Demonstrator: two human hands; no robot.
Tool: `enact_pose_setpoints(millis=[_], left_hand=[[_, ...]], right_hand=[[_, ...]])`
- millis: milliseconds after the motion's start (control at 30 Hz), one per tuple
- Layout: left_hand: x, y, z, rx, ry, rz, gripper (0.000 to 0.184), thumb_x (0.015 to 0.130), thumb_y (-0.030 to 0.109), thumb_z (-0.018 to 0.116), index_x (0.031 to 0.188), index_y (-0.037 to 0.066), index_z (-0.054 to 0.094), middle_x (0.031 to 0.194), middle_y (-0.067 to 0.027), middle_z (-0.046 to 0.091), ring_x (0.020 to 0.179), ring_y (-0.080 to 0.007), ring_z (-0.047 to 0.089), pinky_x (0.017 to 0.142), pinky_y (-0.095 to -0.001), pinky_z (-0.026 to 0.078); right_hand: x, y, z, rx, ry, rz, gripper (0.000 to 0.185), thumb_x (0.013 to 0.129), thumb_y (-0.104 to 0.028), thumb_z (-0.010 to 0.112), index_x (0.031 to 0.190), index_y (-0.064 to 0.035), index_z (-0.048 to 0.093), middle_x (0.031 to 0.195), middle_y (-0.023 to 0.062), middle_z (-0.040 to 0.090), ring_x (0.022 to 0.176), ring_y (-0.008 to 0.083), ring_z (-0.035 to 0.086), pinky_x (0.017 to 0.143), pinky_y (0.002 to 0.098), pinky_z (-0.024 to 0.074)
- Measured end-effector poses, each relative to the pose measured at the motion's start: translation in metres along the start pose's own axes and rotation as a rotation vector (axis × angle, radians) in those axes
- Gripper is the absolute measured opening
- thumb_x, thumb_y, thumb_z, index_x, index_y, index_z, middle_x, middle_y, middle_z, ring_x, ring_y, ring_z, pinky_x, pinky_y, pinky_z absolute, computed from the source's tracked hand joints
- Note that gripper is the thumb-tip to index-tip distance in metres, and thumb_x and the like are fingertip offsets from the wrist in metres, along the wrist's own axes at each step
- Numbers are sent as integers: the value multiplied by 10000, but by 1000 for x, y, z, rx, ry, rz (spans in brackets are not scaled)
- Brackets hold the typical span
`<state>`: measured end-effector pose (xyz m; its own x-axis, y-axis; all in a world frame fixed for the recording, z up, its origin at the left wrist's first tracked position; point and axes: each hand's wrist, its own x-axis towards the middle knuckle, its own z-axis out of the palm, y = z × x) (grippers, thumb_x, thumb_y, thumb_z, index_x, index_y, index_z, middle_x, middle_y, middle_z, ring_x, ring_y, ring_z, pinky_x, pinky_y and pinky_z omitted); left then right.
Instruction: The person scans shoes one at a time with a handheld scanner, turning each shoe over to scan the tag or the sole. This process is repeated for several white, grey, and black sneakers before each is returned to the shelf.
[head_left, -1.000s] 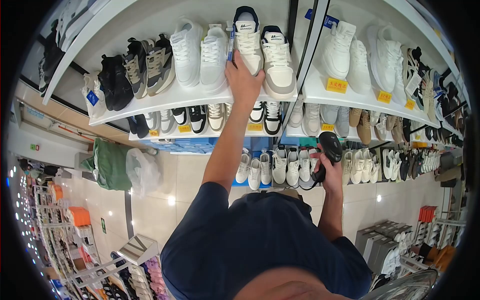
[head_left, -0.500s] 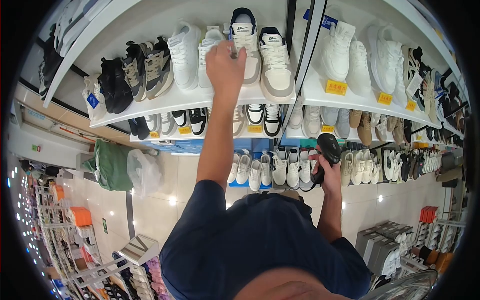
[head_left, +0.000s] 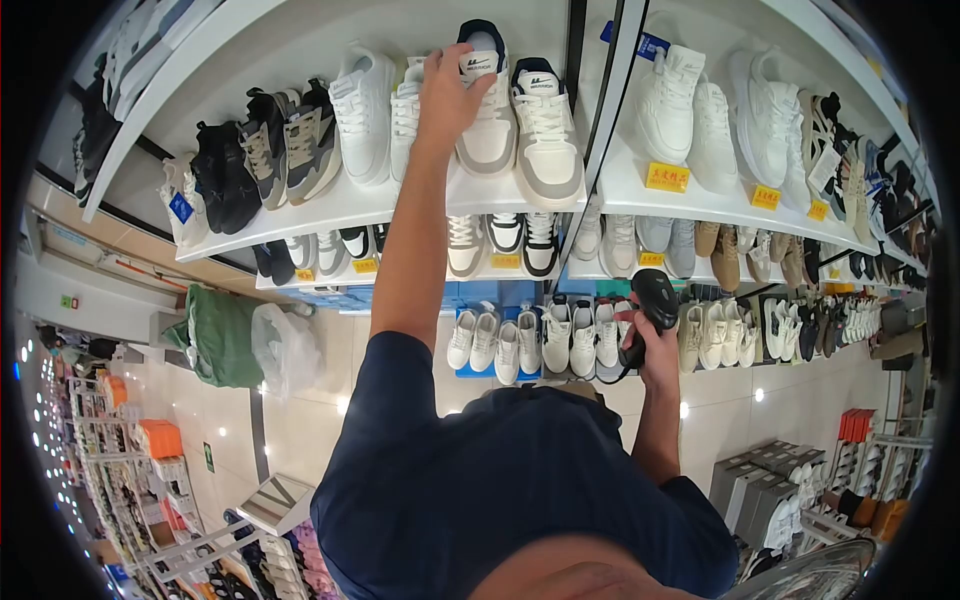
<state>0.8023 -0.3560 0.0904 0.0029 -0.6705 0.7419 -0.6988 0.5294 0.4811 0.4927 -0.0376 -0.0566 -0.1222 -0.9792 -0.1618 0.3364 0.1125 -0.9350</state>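
On the upper shelf, my left hand point(head_left: 450, 95) is at a white and grey sneaker point(head_left: 490, 130) with a dark collar. Its fingers press on the left side of the collar, and the thumb lies across the tongue and laces. The matching sneaker point(head_left: 547, 140) stands to its right. A white sneaker point(head_left: 404, 120) to the left is partly hidden by my hand. Lower down, my right hand point(head_left: 655, 345) is closed around the handle of a black handheld barcode scanner point(head_left: 655, 297), with its head pointing up and forward.
More sneakers line the upper shelf point(head_left: 300, 222), including black shoes point(head_left: 222, 175) and white ones point(head_left: 665, 105). A dark upright post point(head_left: 605, 100) divides the shelves. Further rows of shoes point(head_left: 583, 335) stand below. On the floor are a green bag point(head_left: 225, 335) and a clear plastic bag point(head_left: 285, 345).
My left hand has moved up and forward, from in front of the sneaker's laces to its collar and tongue. My right hand still holds the scanner in nearly the same place.
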Motion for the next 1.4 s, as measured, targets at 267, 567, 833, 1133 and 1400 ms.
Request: enact_pose_setpoints(millis=[267,567,833,1133,1400], left_hand=[[8,5,-21,20,-36,32,371,802,204,793,1057,23,593,1081,-159,644,909,-308,618,809,-387,497],[-54,73,-128,-475,120,-61,286,862,78,736,980,10,485,1087,-153,650,908,-188,624,818,-306,521],[-187,110,-143,-814,-62,-168,285,839,-4,698,926,33,430,1086,-163,554,972,-175,526,877,-281,430],[-261,112,-123,-901,-307,-433,317,833,48,730,991,31,455,940,-103,538,872,-171,526,758,-301,443],[-250,105,-146,-592,-692,-212,424,698,183,852,968,-50,622,908,-130,570,822,-252,569,710,-334,465]], right_hand=[[2,3,3,-49,17,-51,401,962,-128,586,1328,25,522,980,169,688,616,92,551,578,238,468],[1,2,11,-29,31,-27,344,934,-100,628,1258,6,578,1067,154,686,650,101,565,592,241,476],[-2,7,66,197,-129,-231,427,959,-108,596,1358,3,492,1311,155,591,752,115,569,668,283,489],[-18,33,52,377,-361,-100,745,900,-297,736,1489,-26,370,1453,105,483,1302,232,506,1083,394,432],[-46,38,71,193,-123,78,720,814,-42,742,1459,-9,424,1448,120,485,1291,232,504,1075,366,413]])
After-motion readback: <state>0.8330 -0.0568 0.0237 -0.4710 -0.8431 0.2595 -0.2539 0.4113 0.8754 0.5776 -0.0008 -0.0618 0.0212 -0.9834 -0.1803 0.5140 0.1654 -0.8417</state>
